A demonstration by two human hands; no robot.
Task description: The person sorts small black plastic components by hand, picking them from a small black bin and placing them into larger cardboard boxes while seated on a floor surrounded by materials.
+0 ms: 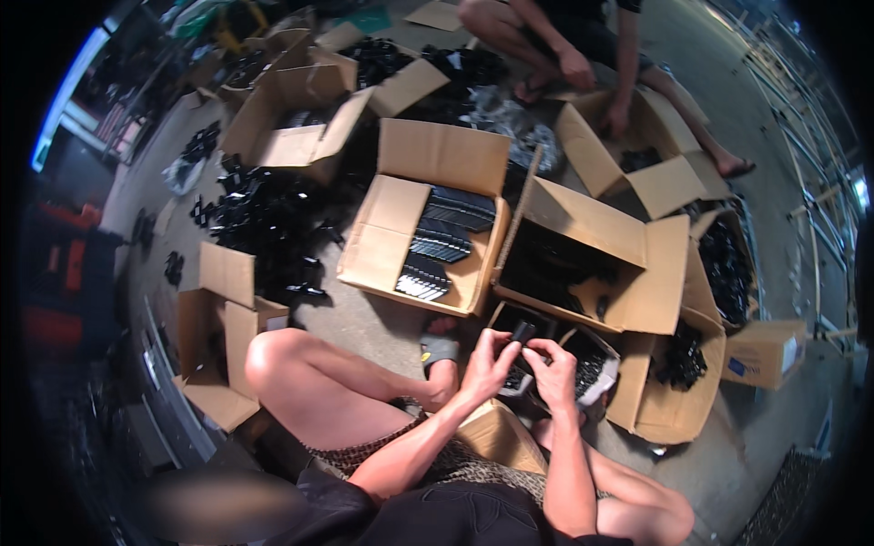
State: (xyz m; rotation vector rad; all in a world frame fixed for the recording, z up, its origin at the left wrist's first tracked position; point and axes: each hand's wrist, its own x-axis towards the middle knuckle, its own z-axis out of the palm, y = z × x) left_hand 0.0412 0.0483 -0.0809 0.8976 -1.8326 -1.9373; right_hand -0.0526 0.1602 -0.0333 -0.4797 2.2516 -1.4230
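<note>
A small dark black part (pixel 523 331), short and block-like, is held up in front of me between both hands. My left hand (pixel 490 362) is closed on it, thumb and fingers pinching its near end. The fingers of my right hand (pixel 553 371) are also closed and meet the part from the right; whether they hold a second, smaller piece cannot be made out. Just below the hands stand small open containers, one lined with pale plastic (pixel 596 369), with little dark pieces inside. Ahead is an open carton (pixel 364 241) with neat rows of shiny black angled parts.
Right of it stands another open carton (pixel 583 214) with black parts. A further carton (pixel 669 414) and a closed box (pixel 763 353) are at right. Black parts (pixel 264 214) lie heaped on the floor at left. Across from me, a person's hand (pixel 617 118) reaches into a carton (pixel 592 150).
</note>
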